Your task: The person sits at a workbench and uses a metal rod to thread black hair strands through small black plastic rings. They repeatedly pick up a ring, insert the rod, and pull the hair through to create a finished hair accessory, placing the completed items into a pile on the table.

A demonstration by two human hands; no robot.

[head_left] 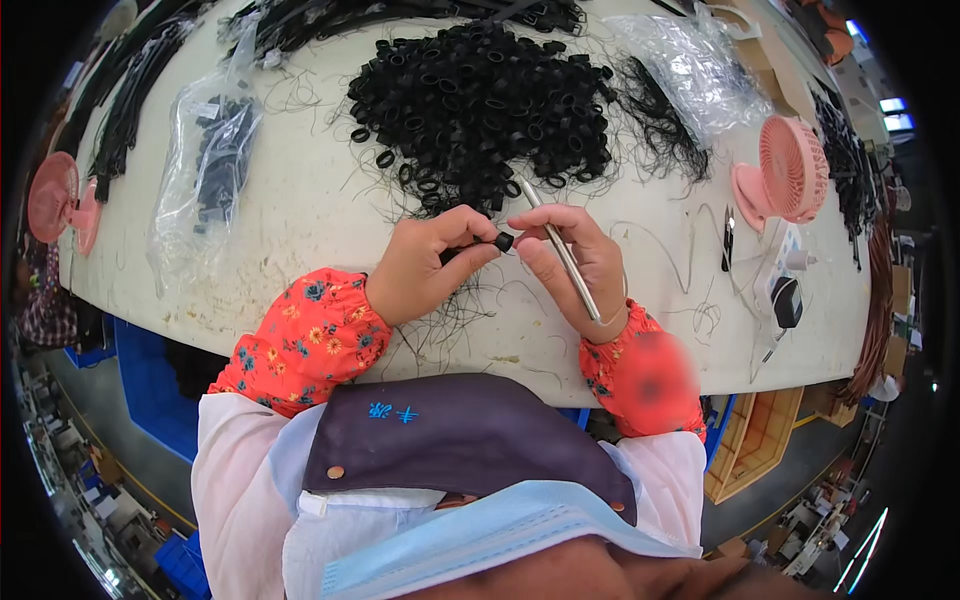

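Observation:
Between the thumb and fingers of my left hand (422, 264) a small black loop (504, 241) is pinched, and more black material shows behind it inside the grip. My right hand (590, 265) is closed round a slim silver pen-shaped tool (572, 268), with a thin pale cord at its lower end. The tool's upper end points away from me, toward a large heap of black strap loops (480, 110). My right fingertips are close to the held loop; whether they touch it I cannot tell. Loose black threads lie under my hands.
Clear plastic bags lie left (200, 170) and right (690, 75) on the white table (330, 190). Pink fans (792, 170) stand at both sides. Black thread snips (728, 240) and a black plug-like piece (787, 302) lie right. Black straps (400, 28) line the back.

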